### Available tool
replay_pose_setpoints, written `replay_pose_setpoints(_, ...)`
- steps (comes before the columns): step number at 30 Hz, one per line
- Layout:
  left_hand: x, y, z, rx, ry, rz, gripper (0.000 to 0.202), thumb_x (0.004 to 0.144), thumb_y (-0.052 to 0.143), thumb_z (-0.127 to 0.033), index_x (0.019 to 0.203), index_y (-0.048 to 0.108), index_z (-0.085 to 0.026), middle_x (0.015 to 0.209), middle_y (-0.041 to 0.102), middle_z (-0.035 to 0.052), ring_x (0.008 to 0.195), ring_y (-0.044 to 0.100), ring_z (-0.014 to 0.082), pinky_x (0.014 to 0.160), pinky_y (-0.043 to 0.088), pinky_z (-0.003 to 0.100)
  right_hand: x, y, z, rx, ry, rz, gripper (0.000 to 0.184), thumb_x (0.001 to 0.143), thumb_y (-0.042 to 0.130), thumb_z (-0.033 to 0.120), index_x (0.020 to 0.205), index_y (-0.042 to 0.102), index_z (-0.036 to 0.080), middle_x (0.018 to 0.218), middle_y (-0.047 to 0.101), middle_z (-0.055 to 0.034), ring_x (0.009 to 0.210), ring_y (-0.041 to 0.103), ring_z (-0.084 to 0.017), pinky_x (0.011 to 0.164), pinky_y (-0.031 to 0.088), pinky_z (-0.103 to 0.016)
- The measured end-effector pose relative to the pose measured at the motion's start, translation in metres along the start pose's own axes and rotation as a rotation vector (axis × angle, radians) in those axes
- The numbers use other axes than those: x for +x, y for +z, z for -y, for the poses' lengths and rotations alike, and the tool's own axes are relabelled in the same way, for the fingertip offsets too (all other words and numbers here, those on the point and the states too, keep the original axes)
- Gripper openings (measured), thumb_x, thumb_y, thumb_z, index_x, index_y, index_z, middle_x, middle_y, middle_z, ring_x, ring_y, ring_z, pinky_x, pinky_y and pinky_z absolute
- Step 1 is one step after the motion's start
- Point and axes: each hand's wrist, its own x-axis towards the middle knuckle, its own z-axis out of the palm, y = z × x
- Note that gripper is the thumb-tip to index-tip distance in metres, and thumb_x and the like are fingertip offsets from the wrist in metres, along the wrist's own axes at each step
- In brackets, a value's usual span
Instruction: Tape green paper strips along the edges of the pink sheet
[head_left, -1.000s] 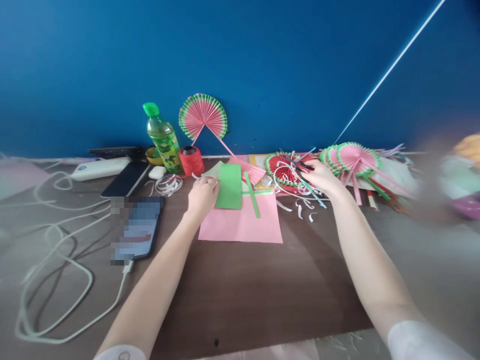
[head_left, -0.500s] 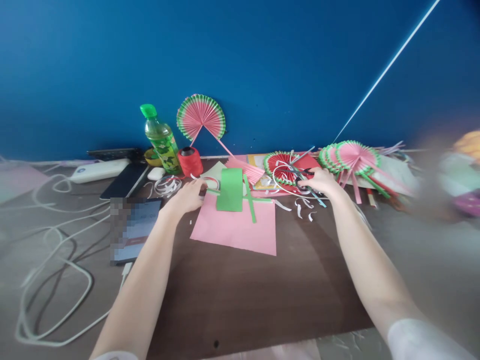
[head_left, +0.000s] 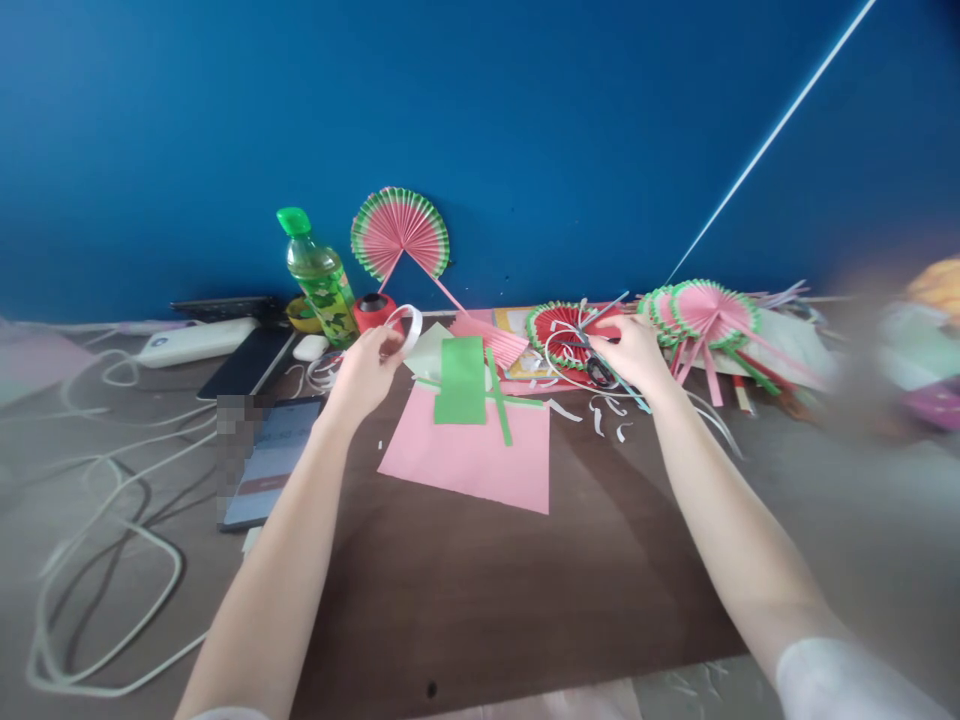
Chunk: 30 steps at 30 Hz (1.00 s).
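Observation:
My left hand [head_left: 365, 370] is raised a little above the table, its fingers closed on a white tape ring [head_left: 406, 327]. A pink paper sheet [head_left: 472, 455] lies just to its right, with a green paper piece [head_left: 460, 380] and a green strip [head_left: 499, 408] on top. My right hand [head_left: 628, 350] reaches into a pile of white and coloured paper strips beside a red paper fan [head_left: 564, 330]. Its fingers curl on black-handled scissors [head_left: 600, 368] there, though the grip is partly hidden.
A green bottle [head_left: 319, 280], a red thread spool [head_left: 373, 310] and a pink fan [head_left: 401, 233] stand by the blue wall. More pink fans [head_left: 701, 315] lie at right. A phone [head_left: 266, 455], a dark tablet [head_left: 247, 362], a power strip [head_left: 196, 340] and white cables [head_left: 105, 520] fill the left.
My left hand lifted the white tape ring off the table and moved it up and slightly left. My right hand shifted a little within the strip pile, onto the scissors.

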Motion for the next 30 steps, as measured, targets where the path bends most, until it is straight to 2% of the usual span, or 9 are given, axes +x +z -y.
replay_pose_setpoints(2,0.0,0.003,-0.005,-0.167,-0.014,0.014,0.014,0.075,0.056,-0.023,0.087,0.055,-0.017,0.09,0.063,0.004,0.081,0.058,0.0175,0.079,0.045,0.03,-0.005,-0.001,0.015,0.15,-0.126,-0.001,0.024,0.075,0.054,0.027,0.094,0.063,0.017,0.106,0.057,-0.0116,0.112,0.049,-0.025,0.099,0.035,-0.041)
replay_pose_setpoints(6,-0.005,0.015,-0.02,-0.491,0.002,0.161,0.018,0.072,0.063,-0.027,0.085,0.054,-0.017,0.086,0.063,0.0023,0.078,0.059,0.0157,0.075,0.045,0.03,-0.025,0.003,0.049,0.488,-0.342,0.099,0.021,0.077,0.055,0.026,0.096,0.06,0.02,0.11,0.057,-0.0084,0.108,0.053,-0.022,0.096,0.041,-0.04)
replay_pose_setpoints(11,-0.013,0.03,-0.041,-0.791,0.005,0.357,0.022,0.072,0.067,-0.029,0.081,0.052,-0.017,0.085,0.066,0.0044,0.083,0.062,0.0174,0.077,0.045,0.031,-0.056,0.012,0.08,0.795,-0.475,0.279,0.041,0.08,0.058,0.035,0.119,0.047,0.026,0.129,0.049,-0.0072,0.121,0.048,-0.022,0.099,0.042,-0.041)
replay_pose_setpoints(14,-0.017,0.035,-0.047,-0.895,0.017,0.462,0.022,0.073,0.067,-0.027,0.083,0.05,-0.017,0.084,0.067,0.0039,0.085,0.064,0.0179,0.08,0.046,0.032,-0.066,0.015,0.088,0.817,-0.505,0.329,0.052,0.08,0.06,0.04,0.127,0.04,0.031,0.136,0.044,-0.0069,0.126,0.043,-0.025,0.101,0.042,-0.045)
replay_pose_setpoints(19,-0.02,0.039,-0.052,-0.949,0.025,0.564,0.021,0.075,0.066,-0.023,0.082,0.047,-0.019,0.082,0.067,0.0017,0.083,0.065,0.0162,0.075,0.047,0.029,-0.068,0.018,0.09,0.816,-0.606,0.256,0.051,0.077,0.064,0.043,0.123,0.047,0.031,0.134,0.043,-0.0065,0.128,0.041,-0.024,0.108,0.036,-0.043)
replay_pose_setpoints(21,-0.021,0.038,-0.056,-0.974,0.014,0.598,0.022,0.075,0.066,-0.022,0.085,0.047,-0.019,0.084,0.067,0.002,0.085,0.065,0.0173,0.076,0.048,0.031,-0.068,0.017,0.09,0.824,-0.579,0.28,0.049,0.077,0.063,0.044,0.121,0.049,0.03,0.132,0.046,-0.0067,0.125,0.044,-0.024,0.107,0.036,-0.044)
replay_pose_setpoints(26,-0.025,0.034,-0.066,-1.033,-0.01,0.694,0.037,0.073,0.068,-0.016,0.1,0.043,-0.021,0.086,0.068,0.0018,0.087,0.067,0.0201,0.083,0.048,0.038,-0.071,0.015,0.094,0.909,-0.329,0.479,0.042,0.082,0.054,0.047,0.118,0.047,0.028,0.133,0.048,-0.0093,0.121,0.048,-0.026,0.096,0.044,-0.049)
replay_pose_setpoints(28,-0.026,0.035,-0.068,-1.034,-0.027,0.676,0.038,0.073,0.068,-0.017,0.101,0.043,-0.02,0.085,0.069,0.0017,0.085,0.068,0.0212,0.085,0.048,0.04,-0.072,0.015,0.095,0.921,-0.316,0.448,0.039,0.083,0.054,0.045,0.116,0.048,0.026,0.131,0.048,-0.01,0.121,0.049,-0.025,0.097,0.044,-0.046)
replay_pose_setpoints(30,-0.026,0.036,-0.069,-1.039,-0.046,0.631,0.039,0.072,0.069,-0.019,0.1,0.043,-0.02,0.084,0.069,0.002,0.084,0.069,0.022,0.086,0.047,0.041,-0.074,0.016,0.095,0.909,-0.376,0.34,0.034,0.084,0.055,0.039,0.114,0.049,0.025,0.127,0.05,-0.0096,0.119,0.05,-0.023,0.099,0.043,-0.043)
